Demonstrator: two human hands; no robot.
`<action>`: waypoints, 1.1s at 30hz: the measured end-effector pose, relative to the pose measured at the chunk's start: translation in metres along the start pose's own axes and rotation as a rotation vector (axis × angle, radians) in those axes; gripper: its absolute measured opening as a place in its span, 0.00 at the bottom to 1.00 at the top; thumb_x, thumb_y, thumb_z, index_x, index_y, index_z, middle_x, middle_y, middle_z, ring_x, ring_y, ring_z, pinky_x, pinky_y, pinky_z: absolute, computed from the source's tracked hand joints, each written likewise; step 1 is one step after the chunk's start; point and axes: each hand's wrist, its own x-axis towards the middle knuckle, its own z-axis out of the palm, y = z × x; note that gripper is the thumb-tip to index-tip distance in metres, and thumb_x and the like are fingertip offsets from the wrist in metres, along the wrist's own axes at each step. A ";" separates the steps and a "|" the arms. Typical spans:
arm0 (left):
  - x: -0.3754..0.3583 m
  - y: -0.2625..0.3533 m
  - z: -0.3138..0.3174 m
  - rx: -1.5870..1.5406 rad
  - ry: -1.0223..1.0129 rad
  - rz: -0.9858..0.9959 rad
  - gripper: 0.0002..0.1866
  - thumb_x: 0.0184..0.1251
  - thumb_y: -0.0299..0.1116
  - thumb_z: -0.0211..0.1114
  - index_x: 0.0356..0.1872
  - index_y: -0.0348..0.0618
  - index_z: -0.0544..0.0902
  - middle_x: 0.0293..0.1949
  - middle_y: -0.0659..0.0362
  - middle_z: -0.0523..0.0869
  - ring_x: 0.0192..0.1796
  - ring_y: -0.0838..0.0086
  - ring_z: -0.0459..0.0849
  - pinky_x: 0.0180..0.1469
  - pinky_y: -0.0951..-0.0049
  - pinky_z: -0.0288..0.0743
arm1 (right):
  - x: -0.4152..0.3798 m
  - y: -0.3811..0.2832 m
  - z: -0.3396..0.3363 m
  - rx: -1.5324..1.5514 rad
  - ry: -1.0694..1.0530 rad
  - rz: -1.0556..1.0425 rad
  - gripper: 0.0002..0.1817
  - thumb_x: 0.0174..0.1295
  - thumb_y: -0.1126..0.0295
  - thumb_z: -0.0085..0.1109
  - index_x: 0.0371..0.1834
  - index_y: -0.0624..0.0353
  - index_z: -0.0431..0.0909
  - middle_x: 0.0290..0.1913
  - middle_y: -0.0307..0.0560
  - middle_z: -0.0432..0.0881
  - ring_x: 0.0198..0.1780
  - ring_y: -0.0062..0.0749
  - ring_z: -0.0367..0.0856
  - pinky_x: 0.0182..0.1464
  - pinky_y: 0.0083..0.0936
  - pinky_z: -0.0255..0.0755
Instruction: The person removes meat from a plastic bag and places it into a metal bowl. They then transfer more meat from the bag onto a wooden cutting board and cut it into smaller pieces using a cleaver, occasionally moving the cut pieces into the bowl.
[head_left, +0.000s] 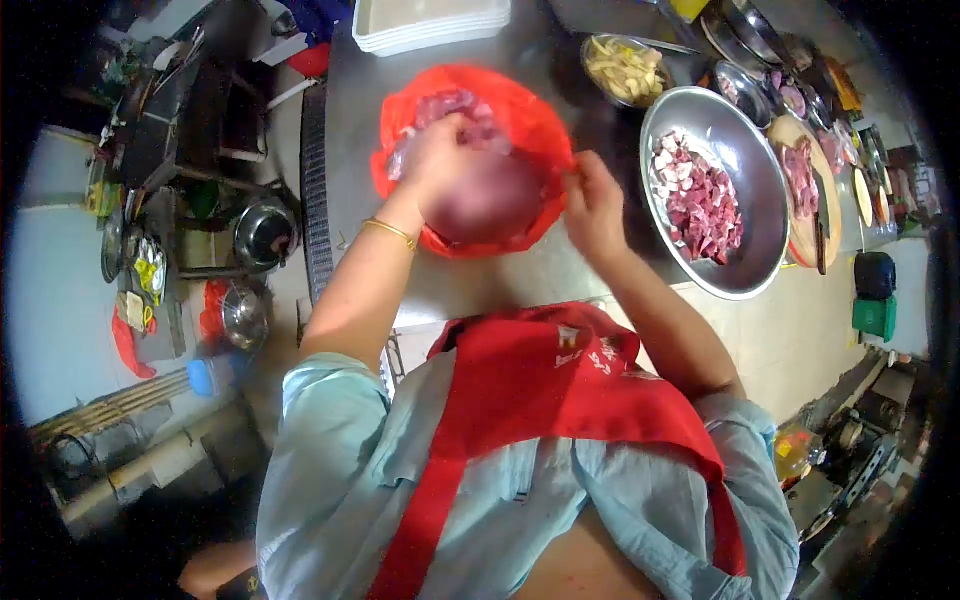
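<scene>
A red plastic bag (520,110) lies open on the steel counter (350,90) in front of me, with pale raw meat (455,105) inside. My left hand (440,160), a gold bracelet (390,232) on its wrist, reaches into the bag and closes on the meat; a blurred pink patch hides the lower part of the bag. My right hand (595,205) pinches the bag's right edge. Just right of that hand stands a large steel bowl (745,135) holding diced red meat (700,200).
A bowl of yellowish strips (625,70) and stacked white trays (430,25) sit at the counter's far side. A round wooden board with meat (805,185) and several small dishes line the right. Pots (265,235) and clutter stand low on the left.
</scene>
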 end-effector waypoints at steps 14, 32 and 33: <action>0.040 -0.005 0.013 -0.695 -0.125 -0.009 0.22 0.67 0.31 0.64 0.61 0.40 0.77 0.50 0.53 0.85 0.53 0.67 0.83 0.57 0.70 0.75 | -0.009 0.038 -0.024 0.426 0.131 0.411 0.09 0.72 0.68 0.52 0.43 0.64 0.76 0.34 0.38 0.79 0.33 0.18 0.74 0.35 0.19 0.71; -0.145 -0.082 -0.009 0.556 0.024 0.049 0.15 0.64 0.39 0.62 0.48 0.44 0.82 0.48 0.53 0.86 0.56 0.60 0.80 0.65 0.54 0.66 | -0.014 -0.012 -0.015 0.006 -0.273 -0.007 0.08 0.62 0.72 0.64 0.43 0.59 0.79 0.28 0.42 0.79 0.26 0.28 0.76 0.31 0.23 0.72; -0.139 -0.085 -0.004 0.499 -0.007 -0.023 0.14 0.64 0.38 0.62 0.48 0.43 0.82 0.47 0.52 0.86 0.56 0.58 0.80 0.62 0.54 0.69 | -0.014 -0.018 -0.011 -0.088 -0.266 -0.068 0.10 0.60 0.71 0.66 0.44 0.58 0.79 0.32 0.44 0.80 0.29 0.33 0.78 0.34 0.25 0.74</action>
